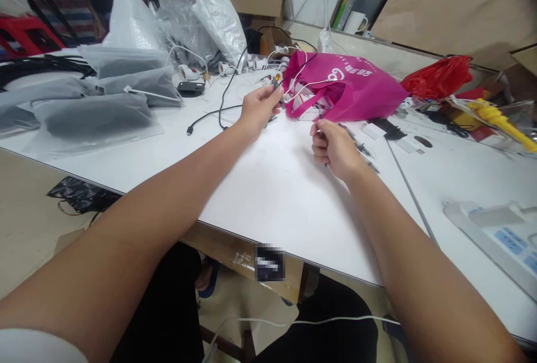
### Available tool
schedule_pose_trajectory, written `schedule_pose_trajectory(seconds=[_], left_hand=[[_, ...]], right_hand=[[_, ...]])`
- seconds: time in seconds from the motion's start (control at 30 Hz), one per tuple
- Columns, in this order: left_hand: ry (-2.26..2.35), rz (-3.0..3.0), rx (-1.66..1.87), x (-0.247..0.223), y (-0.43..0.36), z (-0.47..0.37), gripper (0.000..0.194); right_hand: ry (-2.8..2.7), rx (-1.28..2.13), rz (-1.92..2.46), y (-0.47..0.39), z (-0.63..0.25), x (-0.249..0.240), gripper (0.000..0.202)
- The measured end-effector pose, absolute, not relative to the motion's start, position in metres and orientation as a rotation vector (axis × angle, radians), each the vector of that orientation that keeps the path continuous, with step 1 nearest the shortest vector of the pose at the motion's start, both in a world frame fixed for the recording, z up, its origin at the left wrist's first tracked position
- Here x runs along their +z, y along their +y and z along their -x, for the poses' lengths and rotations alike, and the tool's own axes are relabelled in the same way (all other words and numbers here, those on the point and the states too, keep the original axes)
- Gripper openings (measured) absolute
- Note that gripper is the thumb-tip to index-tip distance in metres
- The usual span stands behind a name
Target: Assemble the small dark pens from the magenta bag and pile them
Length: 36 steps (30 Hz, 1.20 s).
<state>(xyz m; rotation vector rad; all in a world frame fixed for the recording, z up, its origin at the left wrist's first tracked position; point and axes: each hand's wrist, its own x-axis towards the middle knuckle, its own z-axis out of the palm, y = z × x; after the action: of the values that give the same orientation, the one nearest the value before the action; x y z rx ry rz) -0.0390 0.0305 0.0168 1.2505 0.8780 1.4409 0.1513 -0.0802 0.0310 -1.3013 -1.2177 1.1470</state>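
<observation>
While our left hand [258, 110] pinches a small dark connector [274, 84] between its fingertips just at the mouth of the pink bag [356, 92], our right hand [333, 147] sits at four o'clock from it, its grip clenched around a thin dark tool [319, 114] standing upright from the fist. Both hover low over the white surface [268, 184], and a black cable [218, 111] lies at nine o'clock of the left hand.
</observation>
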Motion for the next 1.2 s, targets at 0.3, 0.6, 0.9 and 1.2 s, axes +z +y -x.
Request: schedule_pose_trajectory(seconds=[0.3, 0.6, 0.9, 1.2], left_hand=[[0.558, -0.917, 1.212, 0.015, 0.011, 0.03, 0.017], [0.525, -0.917, 1.188, 0.013, 0.014, 0.032, 0.017], [0.509, -0.924, 1.17, 0.013, 0.011, 0.031, 0.02], [0.524, -0.985, 1.121, 0.014, 0.005, 0.026, 0.022]], right_hand=[[-1.338, 1.295, 1.414, -0.093, -0.136, 0.039, 0.025], [-1.342, 1.305, 1.391, -0.092, -0.136, 0.039, 0.027], [-1.322, 1.297, 1.388, -0.092, -0.135, 0.039, 0.03], [-1.311, 1.289, 1.394, -0.092, -0.136, 0.041, 0.029]])
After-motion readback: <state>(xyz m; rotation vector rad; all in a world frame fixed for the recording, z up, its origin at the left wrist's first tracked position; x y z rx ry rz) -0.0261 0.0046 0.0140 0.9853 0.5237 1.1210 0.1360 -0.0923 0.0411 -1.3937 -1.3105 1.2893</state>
